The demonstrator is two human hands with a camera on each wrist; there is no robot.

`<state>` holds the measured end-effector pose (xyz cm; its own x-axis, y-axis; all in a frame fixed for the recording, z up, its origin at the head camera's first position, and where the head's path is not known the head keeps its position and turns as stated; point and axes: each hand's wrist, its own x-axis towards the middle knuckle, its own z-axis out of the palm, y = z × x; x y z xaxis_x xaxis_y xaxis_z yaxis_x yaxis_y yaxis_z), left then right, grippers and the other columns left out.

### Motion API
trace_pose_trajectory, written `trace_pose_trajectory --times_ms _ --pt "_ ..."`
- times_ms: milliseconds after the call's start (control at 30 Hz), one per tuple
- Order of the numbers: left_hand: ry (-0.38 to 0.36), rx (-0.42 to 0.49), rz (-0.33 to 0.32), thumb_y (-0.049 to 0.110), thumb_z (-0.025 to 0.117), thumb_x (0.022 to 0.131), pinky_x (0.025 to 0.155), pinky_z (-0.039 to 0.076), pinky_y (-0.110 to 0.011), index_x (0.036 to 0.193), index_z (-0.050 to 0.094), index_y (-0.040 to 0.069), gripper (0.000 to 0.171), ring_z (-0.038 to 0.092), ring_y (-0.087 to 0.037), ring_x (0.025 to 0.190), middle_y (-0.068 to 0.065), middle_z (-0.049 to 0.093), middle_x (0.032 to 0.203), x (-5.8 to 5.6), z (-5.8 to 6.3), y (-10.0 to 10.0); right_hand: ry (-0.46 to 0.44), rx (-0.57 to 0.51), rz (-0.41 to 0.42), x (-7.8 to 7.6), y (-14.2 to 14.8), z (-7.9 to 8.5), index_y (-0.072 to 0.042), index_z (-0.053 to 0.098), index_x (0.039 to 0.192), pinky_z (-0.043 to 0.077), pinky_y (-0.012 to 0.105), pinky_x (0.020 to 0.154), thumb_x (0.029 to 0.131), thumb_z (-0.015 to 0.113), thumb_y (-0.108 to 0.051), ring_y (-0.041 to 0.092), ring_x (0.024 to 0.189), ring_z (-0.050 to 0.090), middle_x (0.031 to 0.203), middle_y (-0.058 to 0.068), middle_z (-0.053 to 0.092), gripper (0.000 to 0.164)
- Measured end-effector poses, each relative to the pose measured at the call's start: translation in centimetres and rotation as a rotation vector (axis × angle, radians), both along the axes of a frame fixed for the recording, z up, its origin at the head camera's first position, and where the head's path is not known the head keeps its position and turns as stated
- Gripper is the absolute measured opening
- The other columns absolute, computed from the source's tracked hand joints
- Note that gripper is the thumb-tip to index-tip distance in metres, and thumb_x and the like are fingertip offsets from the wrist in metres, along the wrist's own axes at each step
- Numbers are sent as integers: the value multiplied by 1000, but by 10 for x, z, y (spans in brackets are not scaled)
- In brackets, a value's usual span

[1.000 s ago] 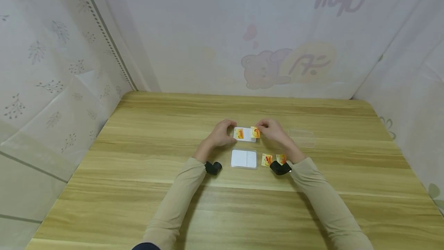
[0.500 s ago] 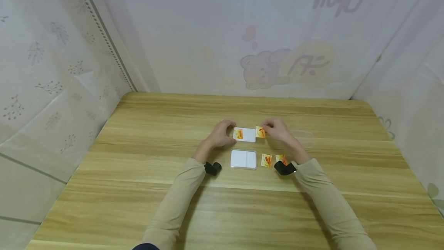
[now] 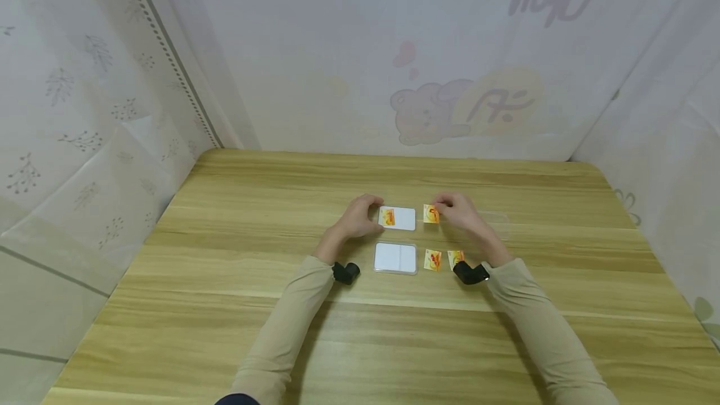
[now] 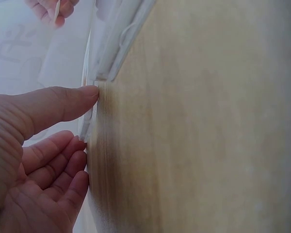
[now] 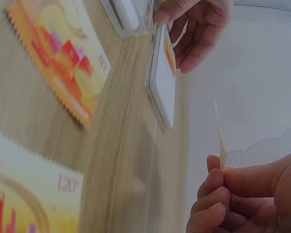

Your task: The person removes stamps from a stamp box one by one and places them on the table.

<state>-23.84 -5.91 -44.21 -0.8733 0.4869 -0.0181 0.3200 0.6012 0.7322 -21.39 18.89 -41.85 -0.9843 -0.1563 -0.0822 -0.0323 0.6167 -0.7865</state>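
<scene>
My left hand [image 3: 358,217] holds a flat clear case with a white insert [image 3: 406,219] at its left end, thumb on the near edge and fingers at the far edge. An orange-yellow stamp [image 3: 388,217] lies on the left half of that insert. To the right of the case, my right hand [image 3: 457,210] pinches another stamp [image 3: 430,214] between thumb and forefinger. In the right wrist view this pinched stamp [image 5: 221,138] is seen edge-on, raised off the wooden table. Nearer me lie two perforated stamps, one marked 80 [image 5: 70,60], the other 120 [image 5: 34,194].
A second clear case with a white, divided insert [image 3: 388,258] lies in front of the held one. A transparent lid [image 3: 497,224] rests on the table right of my right hand, partly hidden by it. Curtains with printed patterns [image 3: 315,67] stand behind the table [image 3: 270,186].
My right hand has moved to the right with its stamp, from over the right end of the case to beside it. My left hand and the case have stayed put.
</scene>
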Motion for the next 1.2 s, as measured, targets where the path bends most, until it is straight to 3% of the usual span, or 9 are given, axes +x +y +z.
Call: trace_pose_trajectory --times_ms 500,1033,1200 --pt "-13 -2 1 2 76 73 104 35 -37 126 52 -5 59 47 -28 119 -17 54 125 0 2 0 9 32 -14 2 17 0 9 61 102 41 27 63 95 48 -2 19 76 47 89 16 59 19" --pt "1 -9 -4 2 76 73 103 35 -37 126 52 -6 59 47 -29 118 -17 54 124 0 1 0 -53 48 -20 6 32 1 11 59 103 43 27 65 93 49 -3 23 80 52 92 19 59 19" --pt "2 -8 -3 2 76 73 103 35 -37 126 52 -6 59 47 -29 118 -17 54 124 -1 -1 1 -27 75 3 6 35 -2 12 59 100 43 26 60 91 49 0 22 73 51 86 17 59 18"
